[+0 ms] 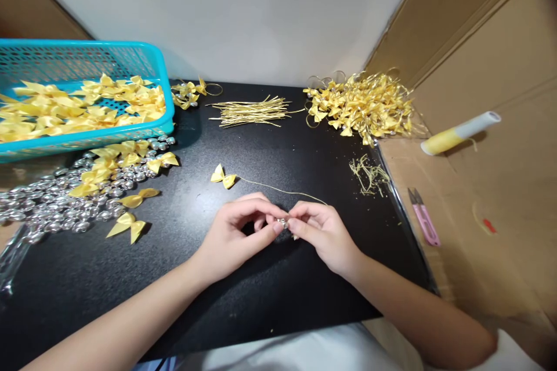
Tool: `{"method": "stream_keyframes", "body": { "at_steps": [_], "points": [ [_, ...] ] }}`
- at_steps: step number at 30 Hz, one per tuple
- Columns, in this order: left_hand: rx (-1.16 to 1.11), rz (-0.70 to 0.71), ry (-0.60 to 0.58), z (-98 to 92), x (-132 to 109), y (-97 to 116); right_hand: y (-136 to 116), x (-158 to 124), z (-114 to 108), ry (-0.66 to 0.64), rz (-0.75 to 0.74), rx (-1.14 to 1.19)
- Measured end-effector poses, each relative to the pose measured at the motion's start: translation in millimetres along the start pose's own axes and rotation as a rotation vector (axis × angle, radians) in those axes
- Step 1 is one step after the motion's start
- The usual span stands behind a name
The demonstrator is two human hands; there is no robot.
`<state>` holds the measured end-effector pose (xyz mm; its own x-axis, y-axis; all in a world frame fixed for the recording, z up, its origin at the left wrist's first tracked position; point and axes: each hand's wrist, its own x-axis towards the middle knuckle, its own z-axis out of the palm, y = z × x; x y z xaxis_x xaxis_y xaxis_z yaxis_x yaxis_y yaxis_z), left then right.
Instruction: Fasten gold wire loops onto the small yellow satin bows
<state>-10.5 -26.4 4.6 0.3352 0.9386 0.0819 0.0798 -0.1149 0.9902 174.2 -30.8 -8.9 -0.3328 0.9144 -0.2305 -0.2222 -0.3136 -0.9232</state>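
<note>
Just right of the table's middle, my left hand (243, 231) and my right hand (324, 235) meet fingertip to fingertip. Both pinch a small shiny silver bead (282, 222) between thumb and forefinger, and the fingers hide part of it. A pale tip pokes out under the right fingers; I cannot make out what it is. A yellow ribbon bow (223, 177) lies beyond my left hand. From that bow a thin gold cord (282, 188) runs across the table to behind my right hand.
Silver beads (56, 203) and loose bows spread at left, before a turquoise basket (163, 87) of bows. Gold cords (252, 112) lie at the back, a heap of bows with loops (365, 107) at back right. Cord scraps (369, 175), pink snips (424, 217) and a tube (461, 133) are rightward.
</note>
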Motion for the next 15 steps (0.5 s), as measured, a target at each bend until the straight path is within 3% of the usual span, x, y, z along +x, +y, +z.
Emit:
{"method": "stream_keyframes", "body": {
  "at_steps": [7,11,15],
  "points": [
    [0.055,0.016,-0.011,-4.6,1.9,9.1,0.8,0.5,-1.9,-0.056,-0.076,0.035],
    [0.077,0.018,-0.009,-7.5,4.4,15.9,2.8,0.1,0.9,-0.155,0.019,0.197],
    [0.136,0.015,-0.022,-10.1,7.1,23.6,2.5,1.6,4.7,-0.163,0.064,0.245]
  ]
}}
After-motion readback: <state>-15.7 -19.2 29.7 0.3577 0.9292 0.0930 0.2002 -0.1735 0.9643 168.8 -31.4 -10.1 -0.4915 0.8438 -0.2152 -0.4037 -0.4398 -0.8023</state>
